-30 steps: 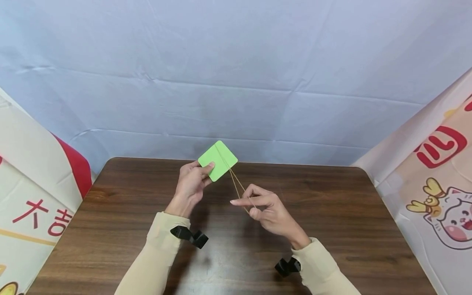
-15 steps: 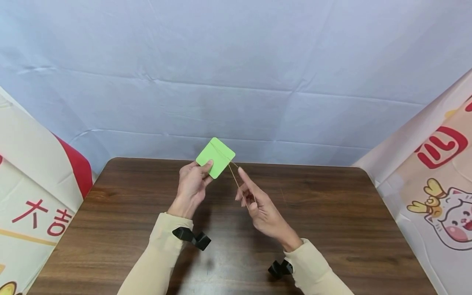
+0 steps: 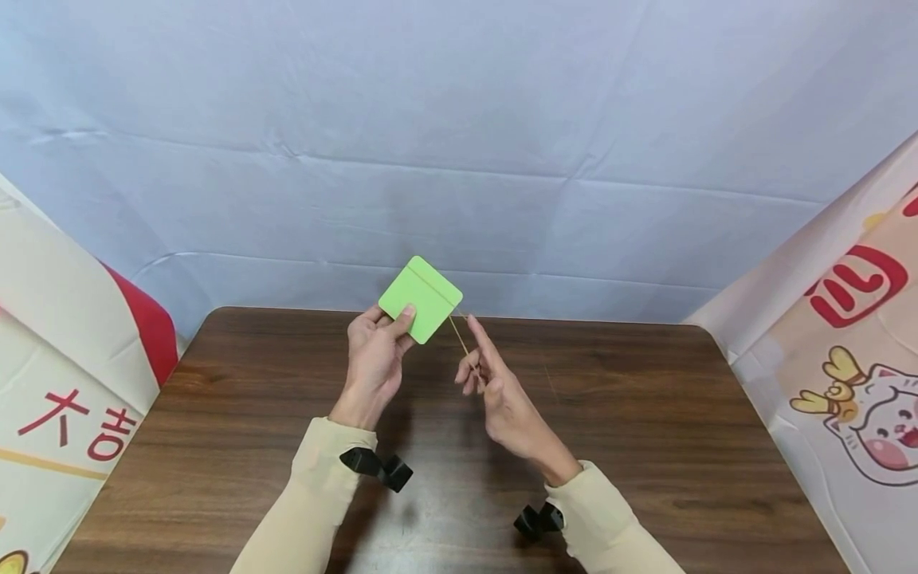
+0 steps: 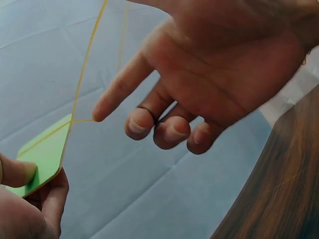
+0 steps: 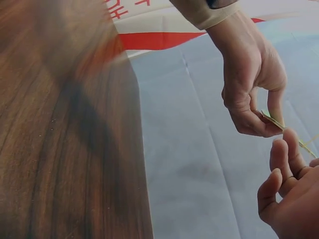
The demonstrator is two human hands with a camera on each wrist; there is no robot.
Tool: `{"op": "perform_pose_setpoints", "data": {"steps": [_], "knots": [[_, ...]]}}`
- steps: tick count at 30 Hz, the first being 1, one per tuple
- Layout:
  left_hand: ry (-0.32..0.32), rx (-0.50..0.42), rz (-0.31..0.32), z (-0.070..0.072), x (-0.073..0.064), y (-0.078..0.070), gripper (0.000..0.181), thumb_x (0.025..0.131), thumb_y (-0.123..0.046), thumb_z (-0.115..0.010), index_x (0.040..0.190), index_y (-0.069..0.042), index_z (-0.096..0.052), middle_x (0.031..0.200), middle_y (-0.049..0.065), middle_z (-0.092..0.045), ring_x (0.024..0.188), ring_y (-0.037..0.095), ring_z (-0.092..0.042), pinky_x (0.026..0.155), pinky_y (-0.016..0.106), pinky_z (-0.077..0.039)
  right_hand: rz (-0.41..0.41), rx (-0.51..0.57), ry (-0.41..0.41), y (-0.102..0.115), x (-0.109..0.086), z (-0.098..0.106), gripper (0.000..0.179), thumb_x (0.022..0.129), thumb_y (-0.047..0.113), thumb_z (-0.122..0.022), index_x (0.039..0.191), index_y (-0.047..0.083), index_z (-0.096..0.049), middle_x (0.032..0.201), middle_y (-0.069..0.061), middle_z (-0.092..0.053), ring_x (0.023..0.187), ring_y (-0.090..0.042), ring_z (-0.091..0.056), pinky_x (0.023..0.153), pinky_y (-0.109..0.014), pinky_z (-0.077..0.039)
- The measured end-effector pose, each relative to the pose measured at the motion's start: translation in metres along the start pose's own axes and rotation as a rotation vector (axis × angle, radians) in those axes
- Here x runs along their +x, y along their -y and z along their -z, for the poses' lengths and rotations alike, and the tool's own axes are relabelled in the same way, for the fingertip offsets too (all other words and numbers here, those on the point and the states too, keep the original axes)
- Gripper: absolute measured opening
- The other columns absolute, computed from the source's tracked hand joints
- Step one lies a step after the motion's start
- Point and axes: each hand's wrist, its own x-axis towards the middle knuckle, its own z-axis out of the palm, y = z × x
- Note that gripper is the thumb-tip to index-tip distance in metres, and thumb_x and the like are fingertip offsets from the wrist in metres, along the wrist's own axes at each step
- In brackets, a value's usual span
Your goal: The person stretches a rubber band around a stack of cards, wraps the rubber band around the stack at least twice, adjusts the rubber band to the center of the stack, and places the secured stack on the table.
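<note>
Card (image 3: 432, 316), lime-green, round-cornered, was pinched in the left hand (image 3: 373, 363) near the far edge of the table (image 3: 237, 399); the spread right hand (image 3: 506, 405) stretched its yellow band (image 4: 83, 120).

Both cream sleeves (image 3: 307, 490) carry a black, angular wrist camera (image 3: 395, 473).

matt green square (image 3: 423, 301), rubbery band (image 4: 85, 59), wood-grain table (image 3: 645, 399) (faintly glossy), creased cloth backdrop (image 3: 459, 135)
</note>
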Motion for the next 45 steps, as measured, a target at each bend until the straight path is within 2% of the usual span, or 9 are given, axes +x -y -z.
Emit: {"op": "perform_pose_setpoints", "data": {"steps": [4,10,19,24,29,36,40,45], "knots": [[0.034,0.005,-0.046,0.001,-0.001,0.000,0.035,0.098,0.010,-0.057,0.132,0.014,-0.050,0.111,0.018,-0.065,0.096,0.020,-0.070,0.080,0.032,-0.059,0.006,-0.024,0.011,0.001,0.001,0.004,0.089,0.098,0.070,-0.005,0.163,0.009,-0.016,0.096,-0.008,-0.051,0.082,-0.020,-0.053,0.070,-0.033,-0.042],[0.109,0.046,-0.072,0.008,-0.001,-0.001,0.032,0.098,0.008,-0.059,0.129,0.013,-0.053,0.105,0.013,-0.068,0.094,0.018,-0.070,0.077,0.029,-0.059,0.015,-0.037,0.012,0.002,0.004,0.013,0.091,0.099,0.069,-0.004,0.157,0.007,-0.036,0.092,-0.012,-0.050,0.081,-0.021,-0.051,0.072,-0.034,-0.044],[0.247,0.088,-0.106,0.017,0.000,-0.005,0.032,0.096,0.012,-0.059,0.127,0.013,-0.052,0.104,0.008,-0.072,0.091,0.016,-0.072,0.078,0.029,-0.059,-0.004,-0.080,-0.018,0.003,0.011,0.027,0.098,0.098,0.071,-0.004,0.135,0.003,-0.065,0.086,-0.012,-0.053,0.081,-0.020,-0.055,0.065,-0.033,-0.046],[0.317,0.129,-0.112,0.021,0.000,-0.006,0.028,0.094,0.013,-0.059,0.122,0.010,-0.056,0.102,0.007,-0.073,0.089,0.016,-0.071,0.075,0.029,-0.059,0.011,-0.106,0.001,0.003,0.015,0.033,0.099,0.100,0.070,-0.004,0.126,0.003,-0.071,0.084,-0.003,-0.053,0.078,-0.019,-0.055,0.062,-0.037,-0.041],[0.405,0.195,-0.127,0.025,0.001,-0.009,0.025,0.093,0.013,-0.060,0.118,0.009,-0.059,0.103,0.008,-0.073,0.090,0.018,-0.071,0.075,0.030,-0.059,0.002,-0.085,0.036,0.004,0.017,0.039,0.101,0.101,0.070,-0.004,0.116,0.001,-0.076,0.085,-0.003,-0.054,0.079,-0.020,-0.054,0.065,-0.036,-0.039],[0.503,0.270,-0.124,0.026,0.000,-0.014,0.024,0.091,0.013,-0.061,0.111,0.001,-0.064,0.101,0.005,-0.074,0.087,0.016,-0.069,0.075,0.028,-0.058,-0.029,-0.056,0.124,0.005,0.021,0.047,0.104,0.100,0.071,-0.003,0.107,0.001,-0.079,0.094,-0.004,-0.059,0.095,-0.020,-0.060,0.077,-0.036,-0.044],[0.587,0.295,-0.109,0.028,-0.001,-0.016,0.024,0.090,0.013,-0.062,0.109,-0.001,-0.065,0.100,0.006,-0.074,0.088,0.018,-0.069,0.075,0.029,-0.058,-0.044,-0.037,0.190,0.006,0.024,0.051,0.099,0.105,0.064,-0.004,0.102,-0.003,-0.078,0.095,-0.006,-0.064,0.098,-0.022,-0.066,0.084,-0.038,-0.047],[0.702,0.345,-0.075,0.029,-0.002,-0.020,0.021,0.090,0.012,-0.064,0.109,0.003,-0.065,0.099,0.008,-0.073,0.086,0.020,-0.072,0.073,0.031,-0.059,-0.063,-0.061,0.238,0.009,0.029,0.056,0.086,0.108,0.047,-0.009,0.090,0.000,-0.079,0.091,-0.008,-0.066,0.093,-0.023,-0.060,0.089,-0.038,-0.042]]}}
